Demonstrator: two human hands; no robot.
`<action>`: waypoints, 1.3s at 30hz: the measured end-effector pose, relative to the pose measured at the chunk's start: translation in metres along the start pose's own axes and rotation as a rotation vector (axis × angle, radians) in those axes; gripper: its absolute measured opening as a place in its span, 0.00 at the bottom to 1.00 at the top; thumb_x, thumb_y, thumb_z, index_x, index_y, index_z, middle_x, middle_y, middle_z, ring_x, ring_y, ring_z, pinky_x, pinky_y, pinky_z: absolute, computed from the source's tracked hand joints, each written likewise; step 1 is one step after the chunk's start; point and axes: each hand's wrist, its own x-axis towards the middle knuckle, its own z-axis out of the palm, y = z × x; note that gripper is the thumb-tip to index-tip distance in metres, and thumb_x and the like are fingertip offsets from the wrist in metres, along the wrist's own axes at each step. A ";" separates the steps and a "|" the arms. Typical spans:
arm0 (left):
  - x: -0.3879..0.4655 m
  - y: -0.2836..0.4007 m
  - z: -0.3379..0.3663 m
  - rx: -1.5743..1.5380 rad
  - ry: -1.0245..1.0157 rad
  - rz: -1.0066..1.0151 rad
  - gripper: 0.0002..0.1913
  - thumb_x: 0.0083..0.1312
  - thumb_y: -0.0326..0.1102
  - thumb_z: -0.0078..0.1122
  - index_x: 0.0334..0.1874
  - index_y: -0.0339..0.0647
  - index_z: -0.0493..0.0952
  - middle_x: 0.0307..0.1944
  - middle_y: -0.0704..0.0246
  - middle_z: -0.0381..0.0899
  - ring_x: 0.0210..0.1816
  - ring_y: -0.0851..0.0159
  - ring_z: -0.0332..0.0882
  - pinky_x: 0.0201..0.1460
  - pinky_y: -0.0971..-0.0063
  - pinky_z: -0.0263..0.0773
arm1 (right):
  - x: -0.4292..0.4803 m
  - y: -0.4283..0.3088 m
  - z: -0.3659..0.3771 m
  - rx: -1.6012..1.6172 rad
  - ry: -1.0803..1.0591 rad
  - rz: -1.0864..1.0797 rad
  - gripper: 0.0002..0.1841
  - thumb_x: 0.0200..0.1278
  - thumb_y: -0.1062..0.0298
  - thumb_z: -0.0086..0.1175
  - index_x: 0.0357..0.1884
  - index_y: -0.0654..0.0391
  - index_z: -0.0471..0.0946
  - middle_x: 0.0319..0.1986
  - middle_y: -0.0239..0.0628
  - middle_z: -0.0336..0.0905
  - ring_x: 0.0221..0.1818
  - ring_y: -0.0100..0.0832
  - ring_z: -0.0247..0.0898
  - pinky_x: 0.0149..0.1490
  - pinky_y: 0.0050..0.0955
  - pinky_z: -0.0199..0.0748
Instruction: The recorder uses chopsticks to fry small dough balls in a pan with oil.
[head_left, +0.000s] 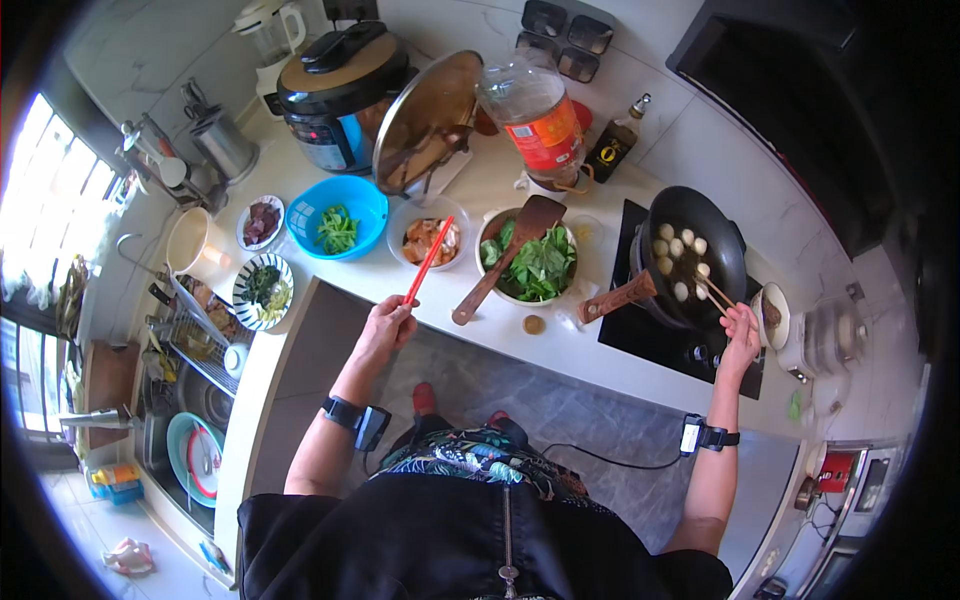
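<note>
My right hand (740, 335) grips a pair of wooden chopsticks (714, 292), their tips inside a dark wok (712, 225) on the black cooktop (622, 322). Several pale round balls (676, 247) sit in dark liquid at the wok's bottom, and the chopstick tips are close to one at the right. Red chopsticks (430, 259) stick up from my left hand (391, 327), which is in front of the counter's edge. Behind their upper ends is a clear bowl (466, 232) with raw meat pieces (421, 238). A wooden spatula (517, 244) rests across a bowl of leafy greens (551, 262).
A blue basket (375, 217) holds cut green vegetables. A glass lid (427, 112) leans by an electric pressure cooker (337, 97). The wok's wooden handle (616, 297) points towards the counter front. Beside the wok stands a white bowl (780, 304) with brown food. A sink (157, 390) lies left.
</note>
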 end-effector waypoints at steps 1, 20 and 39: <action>0.004 -0.002 0.000 0.023 0.022 -0.008 0.10 0.72 0.34 0.44 0.48 0.37 0.72 0.19 0.73 0.69 0.15 0.77 0.60 0.15 0.83 0.52 | -0.002 -0.001 -0.001 -0.003 0.007 0.001 0.16 0.73 0.60 0.45 0.49 0.62 0.77 0.36 0.35 0.81 0.30 0.20 0.77 0.36 0.15 0.65; 0.062 0.004 0.028 0.208 -0.126 0.036 0.10 0.70 0.35 0.46 0.47 0.38 0.73 0.20 0.69 0.76 0.14 0.76 0.64 0.15 0.81 0.57 | -0.020 0.007 -0.023 -0.003 0.086 0.050 0.16 0.73 0.60 0.45 0.49 0.62 0.77 0.36 0.38 0.82 0.30 0.21 0.78 0.34 0.14 0.66; 0.113 0.005 0.060 0.420 -0.163 0.014 0.18 0.69 0.45 0.51 0.49 0.36 0.75 0.23 0.66 0.78 0.18 0.72 0.75 0.17 0.78 0.68 | -0.025 -0.004 -0.033 0.008 0.120 0.070 0.18 0.72 0.58 0.47 0.50 0.63 0.75 0.38 0.40 0.81 0.31 0.23 0.78 0.35 0.15 0.68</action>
